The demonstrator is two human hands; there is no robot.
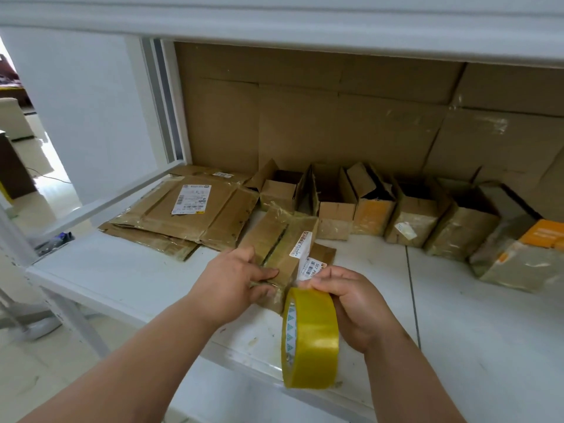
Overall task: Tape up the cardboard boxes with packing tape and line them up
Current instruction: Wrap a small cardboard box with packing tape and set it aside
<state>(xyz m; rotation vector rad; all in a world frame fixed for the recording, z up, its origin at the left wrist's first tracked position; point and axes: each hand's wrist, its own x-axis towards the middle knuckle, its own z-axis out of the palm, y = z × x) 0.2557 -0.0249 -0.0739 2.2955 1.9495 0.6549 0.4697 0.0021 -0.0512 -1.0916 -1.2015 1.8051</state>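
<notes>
On white table [122, 270], far left: flattened cartons [183, 215] are lying stacked; top one is carrying a white shipping label [191, 199], print too small to read.
Left hand [235, 282]: fingers are lying straight, pressing on the closed box [274, 248].
Closed box: sitting at table centre, long axis running from near edge toward the back wall; top flap seam along it; side sticker is showing "507 P".
Right hand [357, 303]: fingers are curling round the yellow tape roll [309, 337], standing on edge just beside the box.
Back row, right: open boxes [409, 215] are standing side by side, interiors dark, contents not discernible.
</notes>
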